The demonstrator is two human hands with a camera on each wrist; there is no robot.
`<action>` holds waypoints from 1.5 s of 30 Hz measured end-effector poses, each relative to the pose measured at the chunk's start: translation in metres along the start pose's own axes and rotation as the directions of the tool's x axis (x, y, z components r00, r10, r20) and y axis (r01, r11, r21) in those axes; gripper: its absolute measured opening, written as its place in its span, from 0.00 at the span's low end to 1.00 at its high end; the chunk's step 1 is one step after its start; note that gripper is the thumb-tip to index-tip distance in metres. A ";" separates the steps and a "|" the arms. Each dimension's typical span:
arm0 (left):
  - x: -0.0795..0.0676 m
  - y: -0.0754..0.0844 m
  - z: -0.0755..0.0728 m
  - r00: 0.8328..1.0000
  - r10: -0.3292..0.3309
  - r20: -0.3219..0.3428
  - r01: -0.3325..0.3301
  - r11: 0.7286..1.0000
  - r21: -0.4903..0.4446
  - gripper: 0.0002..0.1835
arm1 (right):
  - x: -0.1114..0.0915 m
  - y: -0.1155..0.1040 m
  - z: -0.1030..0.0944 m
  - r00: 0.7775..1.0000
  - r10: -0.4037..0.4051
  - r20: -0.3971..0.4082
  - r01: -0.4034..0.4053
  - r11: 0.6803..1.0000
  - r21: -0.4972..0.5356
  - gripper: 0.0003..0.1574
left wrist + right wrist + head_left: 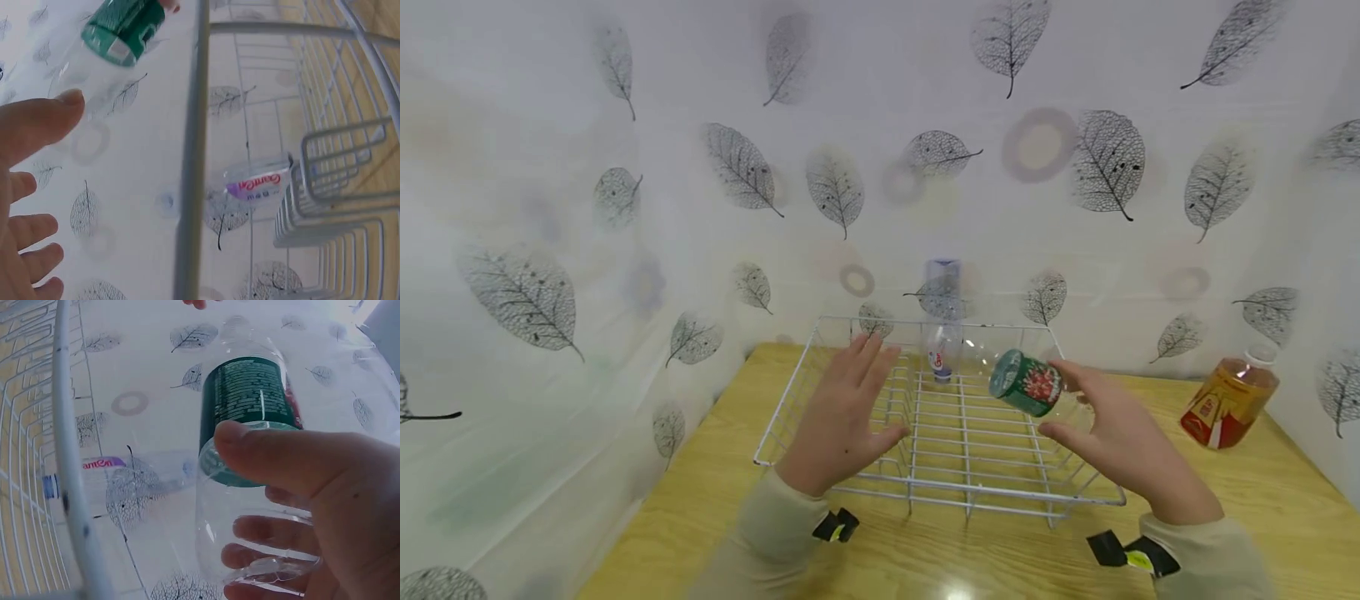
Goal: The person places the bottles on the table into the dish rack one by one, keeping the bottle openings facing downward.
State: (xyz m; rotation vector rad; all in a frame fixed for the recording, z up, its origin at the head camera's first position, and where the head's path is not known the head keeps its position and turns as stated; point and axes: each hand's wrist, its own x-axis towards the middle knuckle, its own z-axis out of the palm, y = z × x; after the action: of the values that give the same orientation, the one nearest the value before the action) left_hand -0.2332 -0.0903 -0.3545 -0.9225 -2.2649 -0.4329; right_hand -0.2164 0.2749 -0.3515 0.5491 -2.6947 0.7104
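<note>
My right hand (1112,433) grips a clear plastic bottle (1033,385) with a green label, holding it tilted above the right part of a white wire dish rack (966,408). In the right wrist view, its thumb and fingers wrap the bottle's clear base end, below the label (247,394). My left hand (844,408) is over the rack's left side with fingers spread, holding nothing. Its thumb overlaps the clear end of the held bottle in the left wrist view. A second clear bottle (942,354) stands upside down at the rack's back, cap downward.
A bottle of orange drink (1228,404) with a red and yellow label stands on the wooden table (700,500), right of the rack. Behind and to the left hangs a pale leaf-patterned sheet (880,225), close to the rack's back.
</note>
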 end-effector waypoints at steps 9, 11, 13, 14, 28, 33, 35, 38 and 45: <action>0.012 0.011 0.020 0.999 0.022 0.034 -0.026 0.994 0.109 0.55 | 0.027 -0.024 0.024 0.996 -0.077 0.050 0.083 0.989 -0.124 0.52; 0.013 0.012 0.023 0.998 0.019 0.059 -0.027 0.992 0.124 0.55 | 0.029 -0.027 0.027 0.994 -0.100 0.044 0.105 0.985 -0.136 0.53; 0.013 0.014 0.026 0.996 0.017 0.089 -0.030 0.990 0.137 0.56 | 0.031 -0.028 0.030 0.991 -0.124 0.039 0.128 0.982 -0.138 0.53; 0.012 0.016 0.028 0.995 0.015 0.103 -0.030 0.989 0.144 0.56 | 0.031 -0.029 0.032 0.990 -0.133 0.037 0.137 0.981 -0.138 0.52; 0.008 0.023 0.040 0.986 -0.021 0.167 -0.014 0.979 0.205 0.54 | 0.031 -0.034 0.045 0.969 -0.245 0.036 0.248 0.954 -0.166 0.53; 0.007 0.023 0.044 0.988 0.003 0.155 -0.034 0.979 0.201 0.51 | 0.028 -0.036 0.045 0.970 -0.236 0.050 0.241 0.956 -0.165 0.54; 0.007 0.022 0.045 0.989 0.017 0.149 -0.046 0.980 0.194 0.50 | 0.027 -0.037 0.045 0.972 -0.228 0.056 0.235 0.958 -0.165 0.54; 0.007 0.022 0.047 0.988 0.021 0.153 -0.051 0.979 0.196 0.49 | 0.027 -0.038 0.046 0.973 -0.224 0.059 0.231 0.959 -0.165 0.54; 0.006 0.021 0.048 0.984 0.017 0.175 -0.048 0.983 0.178 0.49 | 0.029 -0.038 0.047 0.974 -0.219 0.060 0.226 0.962 -0.150 0.52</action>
State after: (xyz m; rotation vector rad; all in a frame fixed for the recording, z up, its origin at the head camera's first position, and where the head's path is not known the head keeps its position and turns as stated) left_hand -0.2424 -0.0480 -0.3843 -0.9324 -2.3950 -0.1322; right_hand -0.2338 0.2117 -0.3641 0.8187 -2.6408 0.4275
